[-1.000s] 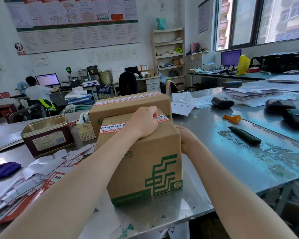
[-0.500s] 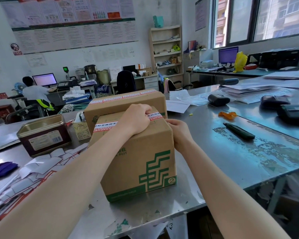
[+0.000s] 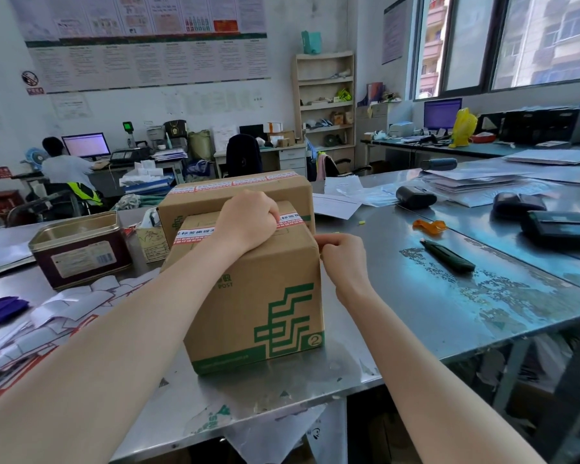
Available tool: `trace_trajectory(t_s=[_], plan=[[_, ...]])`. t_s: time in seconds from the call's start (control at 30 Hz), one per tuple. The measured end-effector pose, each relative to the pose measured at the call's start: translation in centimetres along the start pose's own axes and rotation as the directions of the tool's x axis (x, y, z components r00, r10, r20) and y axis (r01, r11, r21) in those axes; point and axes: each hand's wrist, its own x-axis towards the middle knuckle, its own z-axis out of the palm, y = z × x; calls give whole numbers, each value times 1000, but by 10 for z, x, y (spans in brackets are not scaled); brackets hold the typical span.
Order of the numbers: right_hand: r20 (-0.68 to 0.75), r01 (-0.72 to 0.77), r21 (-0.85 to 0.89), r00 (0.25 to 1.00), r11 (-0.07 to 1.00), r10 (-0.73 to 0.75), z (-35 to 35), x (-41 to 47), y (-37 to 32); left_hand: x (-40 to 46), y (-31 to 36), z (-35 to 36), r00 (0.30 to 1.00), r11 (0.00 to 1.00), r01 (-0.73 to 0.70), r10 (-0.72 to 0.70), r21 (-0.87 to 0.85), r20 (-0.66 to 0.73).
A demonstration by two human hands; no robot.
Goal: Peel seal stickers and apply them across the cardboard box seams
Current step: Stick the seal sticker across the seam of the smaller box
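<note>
A brown cardboard box with a green postal logo stands near the front edge of the steel table. A red-and-white seal sticker runs across its top seam. My left hand lies fisted on top of the box, pressing on the sticker. My right hand is at the box's upper right edge, fingers pinched against the side where the sticker's end comes down. A second, larger box with its own seal stickers stands right behind the first.
Peeled sticker backings litter the table at left, beside a dark red tin. A green utility knife, an orange scrap and black devices lie to the right. A person sits at a far desk.
My right hand has come out from behind the box's right side up to its top right edge. My left hand has stayed on top, curling tighter into a fist.
</note>
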Motion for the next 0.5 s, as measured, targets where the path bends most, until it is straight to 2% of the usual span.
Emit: trace_trajectory(t_s=[0.1,0.23,0.33,0.4,0.5], plan=[[49,26,46,998,999,-28,2,4,-7,-1,1,-1,999,1000,7,-7,-11,-48],[267,-69,63,962,996,50,5,13,-16,-4,-10,-2,980,987,156,-152,24,-130],[385,-60,-52,920,997,75,6,24,-25,-6,-23,-8,974,973,228,-228,-31,-14],[412,-53,-98,907,994,89,9,27,-32,-8,-27,-15,980,980,188,-184,-58,71],[428,-122,-109,890,986,158,10,27,-42,-15,-27,-21,982,983,157,-145,-93,120]])
